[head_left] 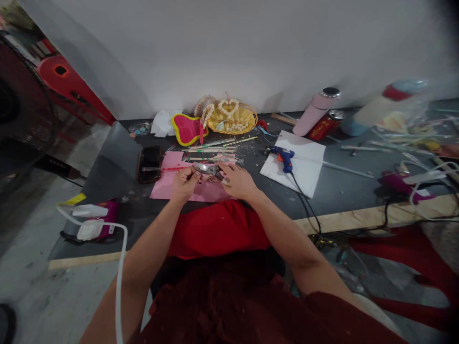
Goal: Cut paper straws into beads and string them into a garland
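Observation:
My right hand (239, 181) is wrapped round the handles of a pair of pruning shears (205, 168), whose metal jaws point left. At the tip of those jaws, my left hand (184, 183) is closed in a pinch. What its fingers hold is too small to make out. Both hands are above a pink sheet of paper (163, 187) on the dark table. Small pale pieces (211, 178) lie on the paper between the hands. Just beyond are several thin patterned sticks (211, 150), with crumbs scattered around them.
A phone (149, 164) lies left of the paper. Behind stand a yellow-rimmed pink shape (188, 129) and a woven basket (247, 125). To the right, a blue glue gun (286, 157) rests on a white board (311, 179), near a pink flask (315, 112) and red can (325, 125).

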The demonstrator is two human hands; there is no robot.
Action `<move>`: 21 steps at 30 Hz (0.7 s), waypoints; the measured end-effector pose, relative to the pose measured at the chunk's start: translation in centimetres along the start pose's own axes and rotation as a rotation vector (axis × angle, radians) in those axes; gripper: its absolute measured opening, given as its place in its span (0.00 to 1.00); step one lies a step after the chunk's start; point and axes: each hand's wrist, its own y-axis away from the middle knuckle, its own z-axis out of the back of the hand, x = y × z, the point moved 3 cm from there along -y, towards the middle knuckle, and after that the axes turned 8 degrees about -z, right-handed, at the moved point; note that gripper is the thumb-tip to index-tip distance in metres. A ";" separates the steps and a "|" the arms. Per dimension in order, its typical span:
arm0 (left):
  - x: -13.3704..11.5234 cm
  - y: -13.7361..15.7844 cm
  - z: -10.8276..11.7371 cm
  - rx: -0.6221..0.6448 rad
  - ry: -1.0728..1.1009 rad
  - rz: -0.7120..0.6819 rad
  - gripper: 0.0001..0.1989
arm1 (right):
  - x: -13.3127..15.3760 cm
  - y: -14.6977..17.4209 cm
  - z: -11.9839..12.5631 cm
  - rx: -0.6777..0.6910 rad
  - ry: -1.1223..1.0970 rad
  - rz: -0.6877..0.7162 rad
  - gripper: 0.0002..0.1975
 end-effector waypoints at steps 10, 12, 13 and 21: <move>-0.3 0.1 0.0 -0.015 -0.032 -0.004 0.13 | 0.0 0.1 -0.4 0.026 0.050 -0.031 0.31; -0.3 0.1 0.0 -0.021 -0.035 0.001 0.14 | 0.0 0.1 -0.5 0.013 0.047 -0.028 0.31; -0.3 0.1 0.0 -0.025 -0.030 0.003 0.13 | 0.0 0.1 -0.5 0.008 0.042 -0.024 0.31; -0.2 0.0 0.0 -0.075 -0.030 0.033 0.09 | 0.1 0.1 -0.1 -0.003 0.015 -0.043 0.31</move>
